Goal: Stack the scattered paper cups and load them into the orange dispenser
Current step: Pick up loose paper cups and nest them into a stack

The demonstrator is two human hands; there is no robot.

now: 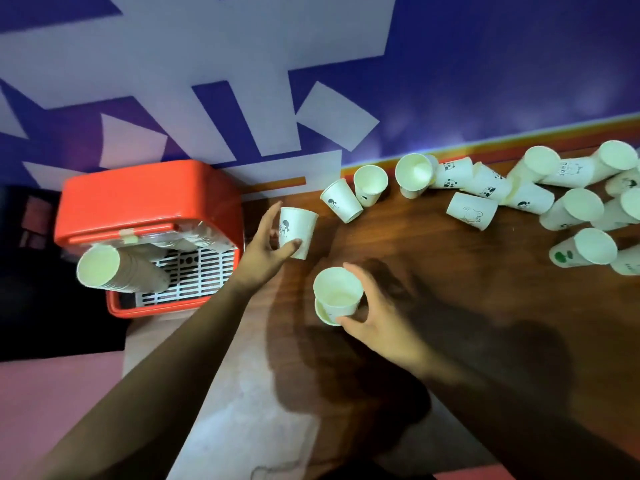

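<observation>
Down at the near edge of the wooden table [450, 306], both hands are busy. The left hand [265, 242] has its thumb and fingers curled round a printed paper cup [298, 226], gripping it by the side wall with the wide end pointing toward the blue-and-white wall [485, 64]. The right hand [379, 315] wraps a nested pair of cups [337, 294]. Its mouth faces up at the camera, and a second rim peeks out underneath.

Off to the left sits the orange dispenser [138, 192], just beside the left hand. A long stack of cups [117, 271] pokes out of it at a slant, above a white grille [194, 271]. Far right, plenty of work remains: scattered cups [485, 188] lie on their sides and lean on each other along the back of the table, well apart from both hands.

The step in hand looks like a merge, the single cup going into the pair. These cups should weigh next to nothing, and thin paper walls will buckle under a hard squeeze. A light wrap around the mid-wall is the safer hold, because pinching the rim could bend it oval and jam the nesting. The smooth sides can slip, so spread fingers beat a two-finger pinch. Nested cups tend to grip each other, which helps when carrying a stack. A tall stack will flex, though, so it wants support near the base as well as near the top. Whether any cups here are already crushed is too small to tell.
</observation>
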